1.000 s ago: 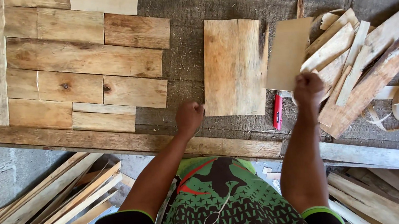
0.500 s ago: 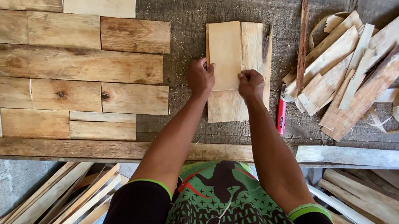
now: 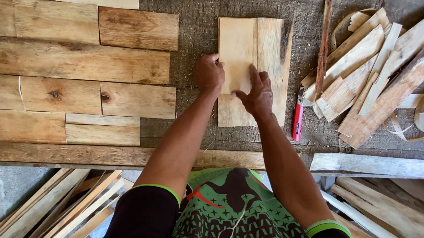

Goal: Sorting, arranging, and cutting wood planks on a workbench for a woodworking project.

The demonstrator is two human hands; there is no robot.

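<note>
We rest our left hand (image 3: 209,74), fingers curled at the edge, and our right hand (image 3: 257,93), index finger stretched flat, on a pale thin board (image 3: 237,47) lying atop a wider plank (image 3: 268,75) on the grey tabletop (image 3: 200,15), near a red cutter (image 3: 297,120).

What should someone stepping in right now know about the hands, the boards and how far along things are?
Left hand: fingers curled on the left edge of the pale thin board.
Right hand: flat on that board's lower right, index finger pointing up; no closed grip.
The pale thin board lies on top of a wider board on the grey work surface.
Done: a patchwork of wood pieces is laid to the left.
Left: the two boards sit apart from it; loose offcuts are piled to the right, a red utility knife beside them.
</note>
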